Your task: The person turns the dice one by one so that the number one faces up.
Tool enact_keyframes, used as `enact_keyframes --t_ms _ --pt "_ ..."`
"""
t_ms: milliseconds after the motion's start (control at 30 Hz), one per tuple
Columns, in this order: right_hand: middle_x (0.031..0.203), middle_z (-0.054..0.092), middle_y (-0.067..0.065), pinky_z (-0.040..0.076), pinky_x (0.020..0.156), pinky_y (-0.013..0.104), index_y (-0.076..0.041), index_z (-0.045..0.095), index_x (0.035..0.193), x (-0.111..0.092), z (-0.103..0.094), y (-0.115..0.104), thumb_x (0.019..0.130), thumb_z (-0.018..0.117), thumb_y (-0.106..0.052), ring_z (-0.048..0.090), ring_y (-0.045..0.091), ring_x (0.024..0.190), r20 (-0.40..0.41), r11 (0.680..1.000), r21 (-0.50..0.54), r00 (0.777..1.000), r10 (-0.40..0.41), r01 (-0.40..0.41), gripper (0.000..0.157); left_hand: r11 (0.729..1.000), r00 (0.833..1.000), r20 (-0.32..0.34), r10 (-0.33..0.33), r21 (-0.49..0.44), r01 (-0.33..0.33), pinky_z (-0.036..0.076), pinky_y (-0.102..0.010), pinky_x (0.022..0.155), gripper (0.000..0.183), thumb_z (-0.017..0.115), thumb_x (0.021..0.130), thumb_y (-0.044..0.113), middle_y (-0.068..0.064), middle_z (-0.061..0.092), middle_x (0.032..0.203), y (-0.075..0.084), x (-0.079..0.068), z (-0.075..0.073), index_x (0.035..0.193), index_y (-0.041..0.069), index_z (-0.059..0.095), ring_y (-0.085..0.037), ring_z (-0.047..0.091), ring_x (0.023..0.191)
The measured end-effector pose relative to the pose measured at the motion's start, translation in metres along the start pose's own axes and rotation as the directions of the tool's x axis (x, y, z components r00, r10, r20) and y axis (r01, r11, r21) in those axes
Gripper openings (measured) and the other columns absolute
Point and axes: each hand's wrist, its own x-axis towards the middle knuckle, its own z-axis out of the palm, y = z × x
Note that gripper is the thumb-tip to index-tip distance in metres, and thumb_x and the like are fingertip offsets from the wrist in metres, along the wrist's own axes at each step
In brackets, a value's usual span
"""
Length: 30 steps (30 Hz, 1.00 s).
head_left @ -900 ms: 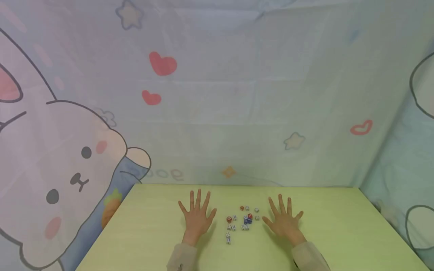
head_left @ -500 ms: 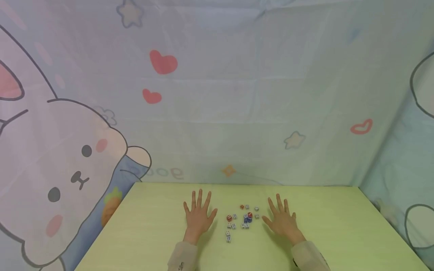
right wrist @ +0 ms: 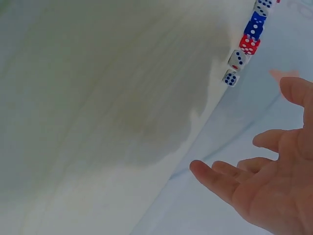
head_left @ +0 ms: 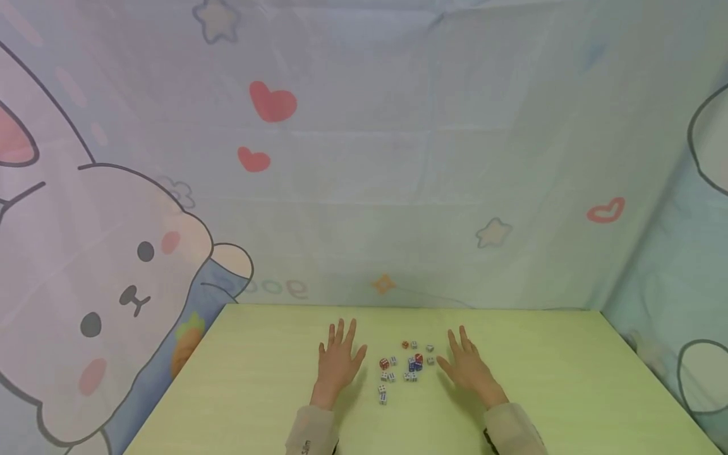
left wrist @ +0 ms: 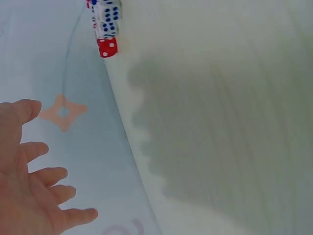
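Observation:
Several small dice (head_left: 407, 368), white, red and blue, lie scattered on a light green table (head_left: 239, 379) between my two hands. My left hand (head_left: 339, 359) hovers just left of the dice with fingers straight and holds nothing. My right hand (head_left: 467, 365) is just right of them, fingers straight, also holding nothing. The left wrist view shows my left hand (left wrist: 34, 181) with relaxed fingers and a red die (left wrist: 107, 47) below white dice (left wrist: 106, 19). The right wrist view shows my right hand (right wrist: 266, 171) beside a row of dice (right wrist: 247, 44).
A cloth backdrop (head_left: 364, 158) printed with a rabbit, hearts and stars hangs behind and round the table. The table's far edge (head_left: 409, 308) meets the cloth just beyond the dice.
Both hands have lifted off the table and drawn their spread fingers closer together, moving slightly inward toward the dice. The dice have not moved.

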Motion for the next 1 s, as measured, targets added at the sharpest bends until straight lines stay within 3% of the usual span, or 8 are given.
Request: enact_keyframes --t_ms 133,333,467,633,767,1000 --pt "0.144 0.003 0.032 0.035 0.089 0.062 0.006 0.014 0.139 0.001 0.002 0.001 0.092 0.045 -0.033 0.021 0.057 0.122 0.009 0.998 0.060 1.000 0.022 -0.022 0.069 0.986 0.999 0.031 0.009 -0.167 -0.004 0.027 -0.064 0.095 0.056 0.048 0.091 0.032 -0.021 0.027 0.143 0.004 -0.001 0.001 0.138 0.009 0.030 -0.043 0.022 0.131" --pt "0.139 0.016 0.036 0.025 0.099 0.060 0.012 0.018 0.135 0.002 0.003 -0.004 0.091 0.047 -0.024 0.024 0.054 0.123 0.004 0.985 0.167 0.999 0.039 -0.039 0.064 0.932 0.994 0.068 0.080 -0.358 -0.051 0.028 -0.056 0.100 0.049 0.049 0.091 0.021 -0.027 0.034 0.137 0.006 -0.004 0.010 0.133 0.000 0.036 -0.045 0.030 0.127" --pt "0.134 0.028 0.037 0.026 0.100 0.058 0.014 0.025 0.132 0.000 0.003 -0.009 0.090 0.048 -0.020 0.028 0.051 0.123 -0.004 0.976 0.212 0.999 0.052 -0.050 0.058 0.915 0.991 0.088 0.105 -0.399 -0.062 0.034 -0.049 0.099 0.043 0.050 0.090 0.016 -0.025 0.044 0.131 0.007 -0.005 0.016 0.127 -0.003 0.043 -0.040 0.041 0.121" --pt "0.124 0.041 0.036 0.035 0.095 0.055 0.013 0.035 0.127 -0.001 0.002 -0.013 0.090 0.048 -0.017 0.040 0.049 0.114 -0.025 0.966 0.250 0.997 0.073 -0.064 0.050 0.898 0.988 0.138 0.063 -0.439 0.004 0.045 -0.046 0.088 0.034 0.053 0.088 0.014 -0.024 0.055 0.119 0.009 -0.004 0.019 0.117 -0.004 0.053 -0.037 0.057 0.103" --pt "0.113 0.050 0.033 0.043 0.086 0.051 0.013 0.043 0.121 -0.001 0.003 -0.014 0.089 0.049 -0.015 0.050 0.045 0.102 -0.047 0.959 0.273 0.995 0.092 -0.076 0.043 0.904 0.986 0.157 0.056 -0.428 0.017 0.052 -0.037 0.072 0.027 0.055 0.086 0.009 -0.024 0.060 0.106 0.009 -0.002 0.020 0.108 -0.006 0.058 -0.033 0.062 0.088" --pt "0.109 0.055 0.029 0.046 0.082 0.048 0.011 0.048 0.118 0.001 0.007 -0.014 0.088 0.048 -0.015 0.053 0.042 0.099 -0.034 0.948 0.298 0.991 0.132 -0.116 0.039 0.919 0.989 0.139 0.052 -0.395 0.007 0.051 -0.031 0.066 0.021 0.058 0.082 0.004 -0.020 0.065 0.092 0.010 0.001 0.025 0.100 -0.006 0.062 -0.028 0.062 0.080"
